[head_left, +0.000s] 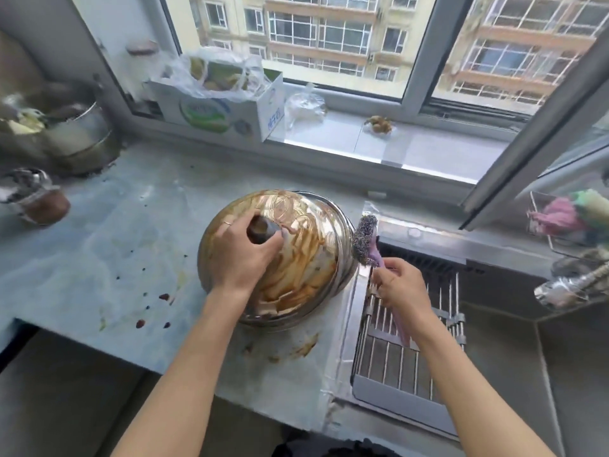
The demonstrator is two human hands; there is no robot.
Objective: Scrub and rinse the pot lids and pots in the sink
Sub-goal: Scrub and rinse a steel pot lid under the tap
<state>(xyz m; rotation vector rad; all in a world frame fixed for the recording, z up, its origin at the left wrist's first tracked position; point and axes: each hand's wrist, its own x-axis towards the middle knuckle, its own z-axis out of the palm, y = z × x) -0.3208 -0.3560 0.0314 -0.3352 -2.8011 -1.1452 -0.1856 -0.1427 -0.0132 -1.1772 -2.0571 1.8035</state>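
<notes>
A large steel pot lid (306,245), smeared with brown grime, lies dome-up on the counter just left of the sink. My left hand (242,255) grips its dark knob (262,229) from above. My right hand (400,286) holds the purple handle of a steel-wool scrubber (365,240), whose head touches the lid's right rim. The lid seems to sit on a pot or a second rim (280,321), mostly hidden beneath it.
A wire rack (405,367) spans the sink (514,351) at right. Brown spots dot the counter (131,258). Dirty pots (75,133) and a jar (36,199) stand at far left. A cardboard box (227,107) sits on the windowsill; cloths hang in a basket (566,219).
</notes>
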